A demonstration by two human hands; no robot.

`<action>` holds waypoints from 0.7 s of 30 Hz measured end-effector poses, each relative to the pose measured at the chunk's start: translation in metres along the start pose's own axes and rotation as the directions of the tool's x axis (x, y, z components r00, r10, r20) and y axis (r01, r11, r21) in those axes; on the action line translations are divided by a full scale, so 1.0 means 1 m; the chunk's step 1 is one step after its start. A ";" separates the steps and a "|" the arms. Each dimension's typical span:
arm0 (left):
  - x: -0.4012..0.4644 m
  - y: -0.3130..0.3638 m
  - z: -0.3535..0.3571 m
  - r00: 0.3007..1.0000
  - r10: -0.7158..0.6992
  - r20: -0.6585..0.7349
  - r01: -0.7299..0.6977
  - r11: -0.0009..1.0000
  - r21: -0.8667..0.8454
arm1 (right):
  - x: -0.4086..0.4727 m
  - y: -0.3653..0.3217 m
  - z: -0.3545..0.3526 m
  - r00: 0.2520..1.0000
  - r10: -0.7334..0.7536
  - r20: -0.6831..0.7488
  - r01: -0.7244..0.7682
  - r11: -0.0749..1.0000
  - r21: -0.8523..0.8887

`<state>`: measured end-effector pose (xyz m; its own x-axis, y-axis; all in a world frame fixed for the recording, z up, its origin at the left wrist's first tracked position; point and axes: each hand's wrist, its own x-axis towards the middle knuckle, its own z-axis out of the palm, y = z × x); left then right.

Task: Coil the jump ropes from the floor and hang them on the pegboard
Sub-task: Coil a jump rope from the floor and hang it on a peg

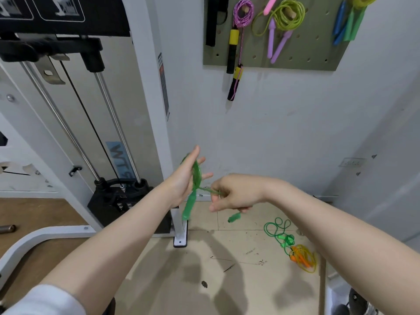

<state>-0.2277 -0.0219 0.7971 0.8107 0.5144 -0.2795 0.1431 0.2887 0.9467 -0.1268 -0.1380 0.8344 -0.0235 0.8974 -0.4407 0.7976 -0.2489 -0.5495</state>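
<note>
The green jump rope (pixel 197 176) is looped as a coil around the flat left hand (pixel 186 180), whose fingers are held straight and spread, pointing up towards the wall. The free strand is run from the coil rightward to the right hand (pixel 236 192), where it is pinched between curled fingers; this hand lies just beside the coil, level with it. One green handle (pixel 188 206) hangs below the left palm, its long axis near vertical; the other (pixel 234 217) dangles under the right hand. The pegboard (pixel 295 55) is well above both hands. The number of loops cannot be made out through blur. Two more ropes, green (pixel 278 233) and yellow (pixel 304 258), lie on the floor (pixel 181 280).
</note>
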 end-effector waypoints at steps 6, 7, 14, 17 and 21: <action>-0.023 -0.010 -0.012 0.929 -0.195 0.316 0.124 0.965 0.231 | -0.004 -0.007 -0.044 0.853 -0.100 -0.513 0.207 0.965 0.158; -0.029 -0.007 -0.010 0.901 -0.172 0.398 0.111 0.979 0.172 | 0.000 0.001 -0.045 0.810 -0.064 -0.583 0.227 0.951 0.211; -0.036 0.020 -0.008 0.869 0.212 0.447 -0.072 0.948 -0.310 | 0.022 0.012 0.006 0.901 0.053 -0.430 0.160 0.882 0.444; -0.032 0.019 -0.005 0.946 0.235 0.222 -0.153 0.930 -0.334 | 0.026 0.005 0.017 0.882 0.065 -0.466 0.080 0.955 0.284; -0.020 0.015 -0.002 0.988 0.157 -0.010 -0.158 0.985 -0.074 | 0.016 -0.014 0.018 0.963 -0.037 -0.268 0.041 0.999 0.009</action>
<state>-0.2432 -0.0261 0.8171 0.8173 0.5617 -0.1288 -0.0289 0.2632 0.9643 -0.1493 -0.1273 0.8222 0.1096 0.9708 -0.2134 0.7902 -0.2153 -0.5738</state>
